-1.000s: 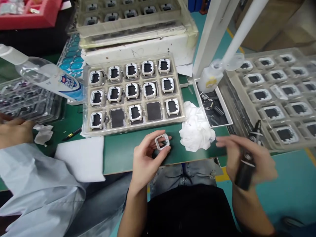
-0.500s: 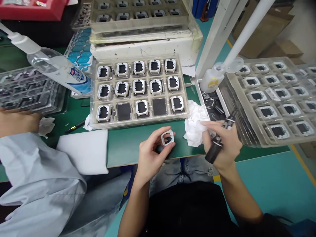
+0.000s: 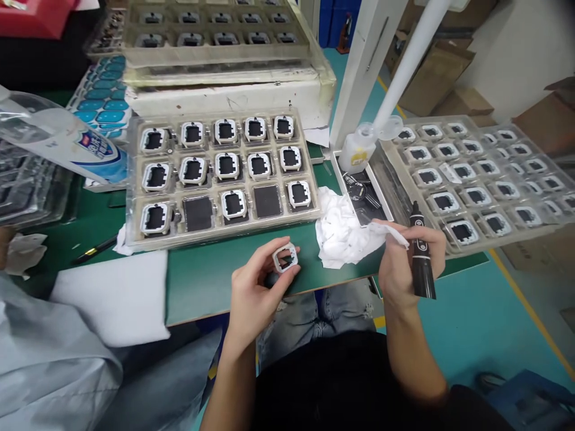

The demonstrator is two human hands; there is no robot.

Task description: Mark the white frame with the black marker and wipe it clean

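Between the thumb and fingers of my left hand (image 3: 257, 293) is a white watch case frame (image 3: 285, 258), held over the table's front edge. My right hand (image 3: 406, 266) has a black marker pen (image 3: 422, 257) lodged between its fingers, bare tip pointing up. Its thumb and forefinger also pinch a piece of white tissue (image 3: 390, 230), which stretches from the crumpled tissue pile (image 3: 335, 236) on the table. Behind my left hand lies a plastic tray (image 3: 215, 236) of similar white frames; two pockets in its front row hold no frame.
A white bottle (image 3: 358, 149) stands beside a narrow box of dark parts (image 3: 359, 190). More frame trays (image 3: 431, 227) are stacked at right. At left are a clear pump bottle (image 3: 67, 140), a white foam sheet (image 3: 114, 293), a pen (image 3: 94, 250) and another person's sleeve (image 3: 40, 353).
My right hand has moved right, drawing tissue up from the pile, and the marker has swung more upright. My left hand still holds the frame. The camera view has shifted right.
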